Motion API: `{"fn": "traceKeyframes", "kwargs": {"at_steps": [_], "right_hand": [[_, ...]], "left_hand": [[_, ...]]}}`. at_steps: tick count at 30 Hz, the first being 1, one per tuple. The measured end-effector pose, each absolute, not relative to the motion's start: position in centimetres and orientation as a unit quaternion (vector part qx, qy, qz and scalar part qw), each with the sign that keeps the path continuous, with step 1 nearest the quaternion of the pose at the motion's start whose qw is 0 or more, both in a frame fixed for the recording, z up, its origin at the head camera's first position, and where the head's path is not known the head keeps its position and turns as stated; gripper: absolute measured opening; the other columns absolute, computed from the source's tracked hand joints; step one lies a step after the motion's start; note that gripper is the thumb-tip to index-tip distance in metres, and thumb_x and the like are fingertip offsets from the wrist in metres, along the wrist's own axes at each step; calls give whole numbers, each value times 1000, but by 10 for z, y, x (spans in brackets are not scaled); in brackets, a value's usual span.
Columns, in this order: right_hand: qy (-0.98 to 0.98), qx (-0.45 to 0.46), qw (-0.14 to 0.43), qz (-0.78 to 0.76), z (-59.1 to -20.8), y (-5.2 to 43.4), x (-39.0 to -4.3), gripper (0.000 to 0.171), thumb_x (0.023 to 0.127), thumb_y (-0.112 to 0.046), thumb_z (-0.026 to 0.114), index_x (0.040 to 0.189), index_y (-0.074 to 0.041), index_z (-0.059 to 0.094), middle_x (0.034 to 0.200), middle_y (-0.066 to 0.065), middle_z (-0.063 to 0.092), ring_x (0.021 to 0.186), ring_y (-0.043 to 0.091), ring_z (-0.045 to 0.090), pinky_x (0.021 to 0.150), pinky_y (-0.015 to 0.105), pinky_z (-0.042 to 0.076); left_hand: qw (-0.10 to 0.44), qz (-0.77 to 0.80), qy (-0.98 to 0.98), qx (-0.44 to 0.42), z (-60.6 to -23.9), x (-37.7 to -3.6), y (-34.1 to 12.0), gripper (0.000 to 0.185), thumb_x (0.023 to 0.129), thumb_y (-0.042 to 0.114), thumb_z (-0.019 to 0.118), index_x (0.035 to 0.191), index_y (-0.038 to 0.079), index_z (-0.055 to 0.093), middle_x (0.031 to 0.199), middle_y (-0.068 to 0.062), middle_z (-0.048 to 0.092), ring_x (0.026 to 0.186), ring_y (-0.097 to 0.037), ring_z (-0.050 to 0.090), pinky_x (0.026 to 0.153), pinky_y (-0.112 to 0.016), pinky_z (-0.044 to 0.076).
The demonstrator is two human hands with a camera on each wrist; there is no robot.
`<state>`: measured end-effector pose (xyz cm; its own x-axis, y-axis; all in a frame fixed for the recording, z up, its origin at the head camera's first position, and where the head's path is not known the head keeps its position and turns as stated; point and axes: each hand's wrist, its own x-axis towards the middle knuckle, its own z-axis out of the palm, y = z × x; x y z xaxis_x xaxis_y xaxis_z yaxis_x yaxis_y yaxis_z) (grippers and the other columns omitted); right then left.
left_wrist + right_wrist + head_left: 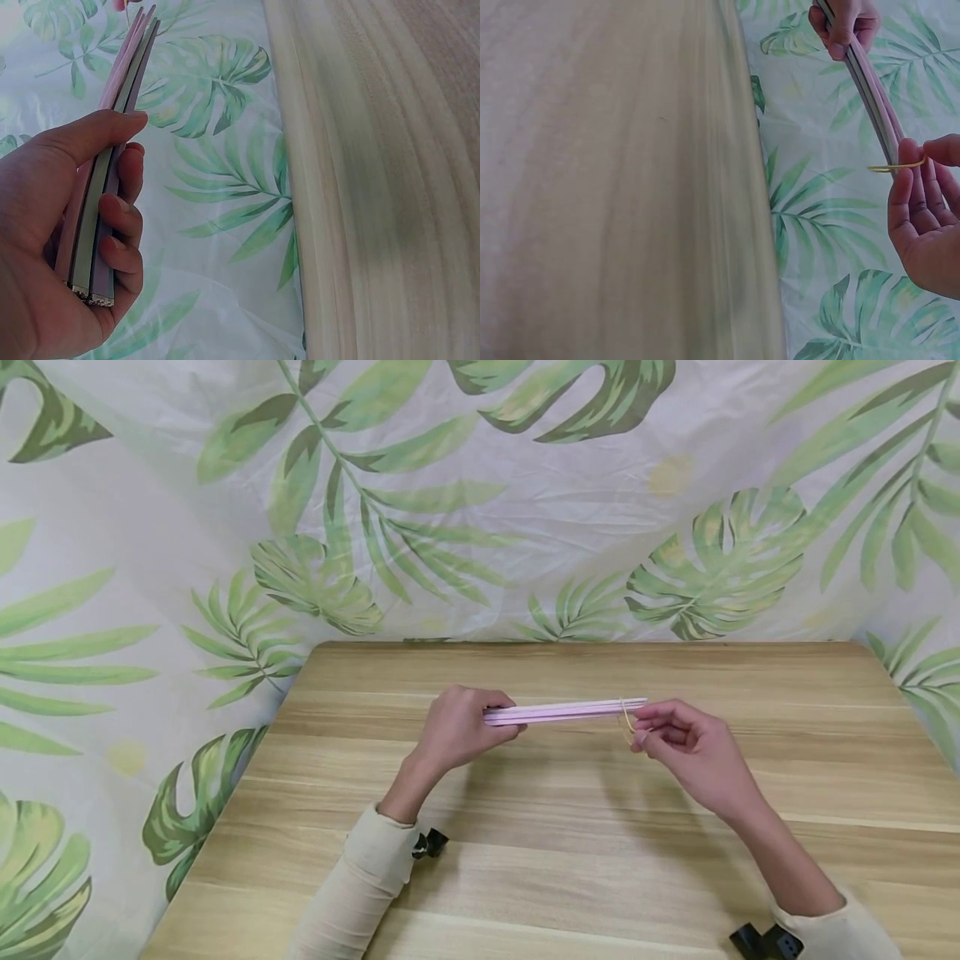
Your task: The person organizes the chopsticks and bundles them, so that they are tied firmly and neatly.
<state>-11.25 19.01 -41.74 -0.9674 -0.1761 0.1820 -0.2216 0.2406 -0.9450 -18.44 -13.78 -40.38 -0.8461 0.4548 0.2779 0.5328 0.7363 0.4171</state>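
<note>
In the head view, my left hand [456, 728] grips one end of a bundle of chopsticks [562, 712], held nearly level above the table. The left wrist view shows pink, green and purple-grey chopsticks [100, 225] side by side, their decorated ends poking out below the palm. Fingers curl round them, with the thumb laid across. A thin yellow rubber band [626, 717] loops about the bundle near its other end. My right hand [701, 760] pinches this band between thumb and fingers, its fingertips right at the chopsticks' tips. In the right wrist view, the rubber band [883, 169] sticks out past the chopsticks.
Beneath both hands lies a wood-grain table [525, 877]. A leaf-patterned cloth [570, 527] hangs behind it and along its sides. Small black cameras [430, 843] sit at the cuffs of both light sleeves.
</note>
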Motion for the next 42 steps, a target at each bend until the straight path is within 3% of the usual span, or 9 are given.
{"fn": "traceKeyframes", "kwargs": {"at_steps": [11, 17, 24, 33, 42], "right_hand": [[-786, 123, -11, 606, -433, 188, -106, 23, 104, -1, 64, 126, 5, 67, 103, 15, 75, 91, 11, 77, 82, 27, 63], [-780, 134, -23, 611, -440, 188, -106, 23, 106, -2, 62, 127, 8, 64, 106, 5, 77, 94, 8, 76, 81, 26, 62], [-778, 119, -48, 614, -443, 188, -108, 27, 110, -18, 61, 127, 4, 65, 108, -1, 79, 98, 13, 77, 83, 31, 63], [-764, 120, -51, 631, -443, 190, -111, 29, 113, -17, 55, 129, 5, 64, 106, -5, 76, 94, 12, 79, 80, 29, 63], [-767, 123, -57, 627, -446, 191, -110, 28, 107, -12, 65, 131, 3, 63, 109, 8, 72, 91, 13, 79, 75, 33, 62]], "left_hand": [[88, -263, -924, -263, -402, -184, -140, 15, 85, 31, 91, 94, 20, 85, 79, 7, 78, 60, -3, 57, 56, -25, 45], [88, -272, -921, -264, -400, -184, -140, 16, 85, 33, 91, 94, 21, 85, 79, 8, 78, 61, -3, 57, 58, -25, 46], [86, -282, -918, -267, -398, -182, -141, 17, 85, 34, 92, 93, 21, 85, 79, 9, 78, 60, -2, 57, 58, -25, 45], [85, -290, -913, -273, -398, -183, -143, 18, 84, 34, 93, 91, 20, 84, 79, 9, 78, 60, -1, 57, 59, -24, 45], [80, -299, -914, -264, -397, -182, -142, 20, 83, 35, 93, 92, 20, 85, 80, 8, 79, 59, -2, 56, 59, -25, 45]]}}
